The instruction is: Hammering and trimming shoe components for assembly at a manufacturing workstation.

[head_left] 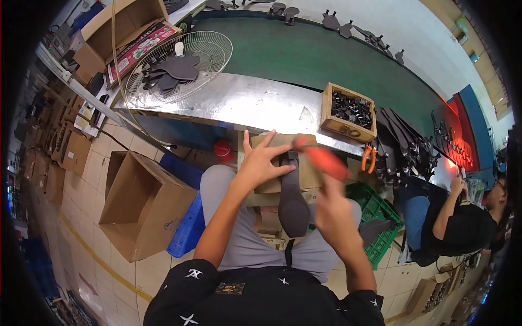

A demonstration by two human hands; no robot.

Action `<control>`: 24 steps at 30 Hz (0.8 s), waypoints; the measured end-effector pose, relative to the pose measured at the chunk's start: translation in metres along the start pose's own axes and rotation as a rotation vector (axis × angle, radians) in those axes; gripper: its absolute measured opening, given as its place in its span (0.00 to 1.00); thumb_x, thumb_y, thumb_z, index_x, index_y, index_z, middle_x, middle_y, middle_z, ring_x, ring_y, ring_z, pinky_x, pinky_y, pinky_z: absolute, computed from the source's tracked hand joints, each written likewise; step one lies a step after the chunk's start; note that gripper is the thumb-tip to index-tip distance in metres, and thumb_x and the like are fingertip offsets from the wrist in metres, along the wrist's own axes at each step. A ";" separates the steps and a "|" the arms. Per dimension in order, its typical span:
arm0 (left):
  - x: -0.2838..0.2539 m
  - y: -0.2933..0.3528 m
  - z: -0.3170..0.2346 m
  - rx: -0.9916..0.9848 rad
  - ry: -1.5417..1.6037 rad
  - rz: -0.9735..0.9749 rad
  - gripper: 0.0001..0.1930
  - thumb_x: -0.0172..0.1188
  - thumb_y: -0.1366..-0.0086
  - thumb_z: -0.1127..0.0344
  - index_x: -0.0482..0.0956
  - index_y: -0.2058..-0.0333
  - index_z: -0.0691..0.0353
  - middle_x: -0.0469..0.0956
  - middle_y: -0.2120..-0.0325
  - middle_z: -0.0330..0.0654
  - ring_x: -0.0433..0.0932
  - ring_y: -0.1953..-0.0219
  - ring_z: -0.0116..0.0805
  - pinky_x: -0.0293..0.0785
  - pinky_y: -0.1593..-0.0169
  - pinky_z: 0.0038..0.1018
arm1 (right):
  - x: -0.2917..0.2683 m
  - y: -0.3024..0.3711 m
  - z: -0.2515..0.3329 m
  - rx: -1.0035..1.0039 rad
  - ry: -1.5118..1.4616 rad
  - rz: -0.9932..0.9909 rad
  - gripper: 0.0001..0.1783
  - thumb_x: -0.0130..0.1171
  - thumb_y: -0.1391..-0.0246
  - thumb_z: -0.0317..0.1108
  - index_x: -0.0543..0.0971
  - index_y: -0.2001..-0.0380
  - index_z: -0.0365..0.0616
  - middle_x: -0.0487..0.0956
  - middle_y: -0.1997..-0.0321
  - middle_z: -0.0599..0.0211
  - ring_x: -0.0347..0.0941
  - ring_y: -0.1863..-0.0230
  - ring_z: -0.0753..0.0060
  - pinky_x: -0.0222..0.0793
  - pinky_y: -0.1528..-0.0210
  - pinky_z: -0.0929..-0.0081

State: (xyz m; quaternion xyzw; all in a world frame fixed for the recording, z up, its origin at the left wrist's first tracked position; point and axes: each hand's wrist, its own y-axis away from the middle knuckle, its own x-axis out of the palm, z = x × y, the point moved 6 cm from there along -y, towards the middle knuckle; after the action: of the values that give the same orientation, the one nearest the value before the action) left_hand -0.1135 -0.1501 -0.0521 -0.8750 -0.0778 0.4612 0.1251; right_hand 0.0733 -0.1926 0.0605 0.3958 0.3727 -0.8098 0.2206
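Observation:
A dark grey shoe insole (294,209) lies lengthwise before me, its wide end toward my lap and its narrow end on a brown pad (314,176). My left hand (262,163) holds the narrow end down with thumb and forefinger, the other fingers spread. A small black piece (291,156) sits at that end, partly hidden by the fingers. My right hand (333,209) is closed round a red hammer-like tool (326,160), smeared by motion. The tool's dark tip is just above and right of the insole's narrow end.
A wooden box (348,130) of small black parts stands on the metal bench edge, orange-handled pliers (369,158) beside it. More dark insoles lie in a wire fan guard (179,70) and on the green conveyor (283,51). Cardboard box (144,206) left; green crate (375,247) and co-worker (462,228) right.

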 end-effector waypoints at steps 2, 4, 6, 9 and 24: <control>-0.004 0.002 0.005 -0.021 -0.069 0.011 0.24 0.65 0.44 0.45 0.81 0.48 0.40 0.81 0.51 0.24 0.66 0.35 0.39 0.24 0.33 0.67 | 0.032 0.015 -0.031 0.359 -0.257 0.159 0.23 0.50 0.37 0.27 0.64 0.41 0.32 0.78 0.63 0.44 0.79 0.63 0.40 0.73 0.61 0.59; -0.006 0.011 0.008 0.045 0.008 -0.098 0.16 0.64 0.42 0.50 0.85 0.56 0.45 0.82 0.52 0.27 0.69 0.37 0.40 0.27 0.33 0.68 | -0.010 0.002 -0.010 0.130 -0.222 -0.118 0.15 0.53 0.38 0.27 0.70 0.49 0.36 0.78 0.66 0.41 0.78 0.65 0.38 0.74 0.64 0.56; -0.013 0.008 0.000 0.209 0.116 -0.020 0.12 0.64 0.41 0.54 0.84 0.62 0.52 0.82 0.52 0.34 0.73 0.42 0.44 0.45 0.30 0.57 | -0.020 -0.003 -0.021 0.309 -0.246 -0.087 0.16 0.52 0.38 0.27 0.69 0.47 0.37 0.78 0.67 0.43 0.77 0.66 0.38 0.73 0.66 0.58; -0.036 0.034 -0.041 0.225 0.404 0.010 0.11 0.63 0.39 0.60 0.79 0.69 0.64 0.80 0.66 0.46 0.77 0.61 0.48 0.72 0.54 0.37 | -0.014 -0.008 -0.035 0.128 -0.163 -0.182 0.21 0.54 0.39 0.26 0.68 0.43 0.36 0.78 0.65 0.46 0.77 0.67 0.42 0.73 0.66 0.58; -0.066 0.097 -0.141 -0.056 1.320 0.634 0.14 0.57 0.31 0.61 0.84 0.58 0.66 0.80 0.68 0.45 0.77 0.63 0.32 0.69 0.57 0.26 | 0.001 0.015 0.003 -0.081 -1.197 0.284 0.22 0.61 0.41 0.46 0.82 0.66 0.32 0.80 0.66 0.54 0.76 0.62 0.58 0.71 0.58 0.65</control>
State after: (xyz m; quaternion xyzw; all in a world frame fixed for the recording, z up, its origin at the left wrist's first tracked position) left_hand -0.0317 -0.2803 0.0482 -0.9541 0.2588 -0.1501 -0.0160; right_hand 0.0811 -0.2040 0.0550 -0.0902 0.1584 -0.8393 0.5122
